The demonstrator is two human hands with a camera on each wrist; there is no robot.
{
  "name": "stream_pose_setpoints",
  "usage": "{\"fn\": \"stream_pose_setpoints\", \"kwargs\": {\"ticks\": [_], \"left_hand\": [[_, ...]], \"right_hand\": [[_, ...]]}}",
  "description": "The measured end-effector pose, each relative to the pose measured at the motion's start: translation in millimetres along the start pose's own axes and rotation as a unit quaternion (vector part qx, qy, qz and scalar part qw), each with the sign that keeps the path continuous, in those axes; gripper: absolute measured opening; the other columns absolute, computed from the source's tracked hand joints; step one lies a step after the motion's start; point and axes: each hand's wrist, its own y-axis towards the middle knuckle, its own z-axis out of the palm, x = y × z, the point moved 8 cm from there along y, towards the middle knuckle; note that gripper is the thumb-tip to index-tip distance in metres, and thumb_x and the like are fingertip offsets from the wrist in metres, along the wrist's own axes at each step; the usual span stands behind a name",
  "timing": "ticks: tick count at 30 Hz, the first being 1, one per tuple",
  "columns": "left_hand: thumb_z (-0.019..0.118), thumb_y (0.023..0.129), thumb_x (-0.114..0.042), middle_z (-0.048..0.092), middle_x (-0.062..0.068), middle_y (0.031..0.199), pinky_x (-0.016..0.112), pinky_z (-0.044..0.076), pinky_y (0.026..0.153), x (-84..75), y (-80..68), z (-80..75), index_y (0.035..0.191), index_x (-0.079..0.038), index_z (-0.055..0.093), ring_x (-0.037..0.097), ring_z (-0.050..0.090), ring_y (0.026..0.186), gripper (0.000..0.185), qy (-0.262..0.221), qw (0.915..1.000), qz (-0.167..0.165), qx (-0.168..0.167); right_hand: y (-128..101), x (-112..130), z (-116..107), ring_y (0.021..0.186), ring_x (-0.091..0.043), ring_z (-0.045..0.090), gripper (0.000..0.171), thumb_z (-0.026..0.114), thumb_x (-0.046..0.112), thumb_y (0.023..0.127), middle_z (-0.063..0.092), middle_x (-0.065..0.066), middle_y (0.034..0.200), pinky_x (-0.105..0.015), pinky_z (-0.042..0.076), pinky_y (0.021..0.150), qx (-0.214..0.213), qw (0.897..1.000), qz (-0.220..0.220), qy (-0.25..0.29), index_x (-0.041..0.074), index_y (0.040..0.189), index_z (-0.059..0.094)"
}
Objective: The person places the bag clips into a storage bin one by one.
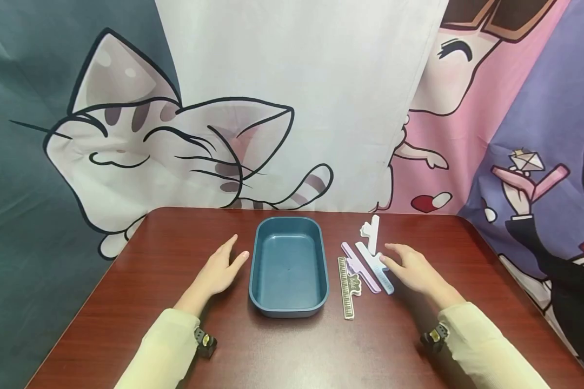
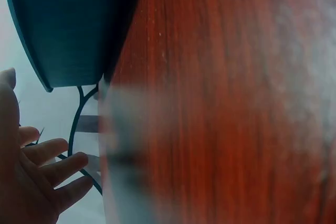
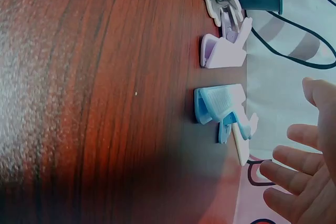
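A blue-green plastic bin (image 1: 289,270) stands on the table between the two hands. To its left is my left hand (image 1: 220,270), fingers extended, apart from the bin's wall and holding nothing. Several long clips lie right of the bin: an olive-green one (image 1: 346,292), a purple one (image 1: 361,268), a light blue one (image 1: 376,268) and a white one (image 1: 372,233). My right hand (image 1: 413,268) is just right of the blue clip, fingers loosely extended; nothing is in its grasp. The right wrist view shows the blue clip (image 3: 220,103) on the tabletop, apart from that hand (image 3: 307,166).
The reddish-brown wooden table (image 1: 292,351) ends at a back edge behind the bin. Beyond it hangs a cloth backdrop (image 1: 302,81) with cartoon figures. A small dark camera (image 1: 206,343) is strapped to the left wrist, another (image 1: 435,337) to the right.
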Motion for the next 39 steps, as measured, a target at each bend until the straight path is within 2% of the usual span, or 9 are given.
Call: {"fn": "stream_pose_setpoints", "kwargs": {"ticks": [12,21,27,39], "left_hand": [[0.04,0.096,-0.054,0.033,0.02,0.15,0.056,0.028,0.112,-2.2,0.4,6.7,0.148,-0.006,0.026,0.037,0.033,0.137,0.073,-0.019,0.9997,-0.008,0.009],[0.044,0.096,-0.051,0.048,0.021,0.138,0.051,0.039,0.106,-5.4,0.8,8.2,0.146,-0.005,0.03,0.034,0.051,0.124,0.07,-0.053,0.9985,-0.008,0.004],[0.044,0.096,-0.051,0.05,0.019,0.137,0.05,0.041,0.104,-6.0,0.2,9.5,0.145,-0.004,0.033,0.032,0.054,0.12,0.068,-0.063,0.998,-0.009,0.004],[0.046,0.096,-0.048,0.052,0.019,0.136,0.049,0.044,0.101,-8.2,-1.3,12.1,0.142,-0.003,0.037,0.033,0.056,0.118,0.065,-0.079,0.9967,-0.014,0.009]], "right_hand": [[-4.0,5.7,1.7,0.117,-0.041,0.053,0.05,0.059,0.033,0.092,0.059,-0.024,0.122,-0.057,0.04,0.1,-0.006,1.0,-0.017,0.003,-0.004,0.126,0.055],[-4.6,7.5,3.0,0.114,-0.039,0.055,0.047,0.061,0.03,0.091,0.061,-0.023,0.12,-0.056,0.043,0.097,-0.014,1.0,-0.026,0.002,-0.003,0.124,0.056],[-4.3,9.9,4.5,0.113,-0.039,0.056,0.047,0.061,0.028,0.091,0.061,-0.022,0.119,-0.056,0.043,0.097,-0.012,0.999,-0.031,0.0,-0.004,0.124,0.057],[-4.3,15.3,7.1,0.102,-0.034,0.062,0.043,0.063,0.026,0.09,0.064,-0.021,0.113,-0.052,0.049,0.089,-0.017,0.999,-0.036,-0.003,-0.003,0.12,0.059]]}}
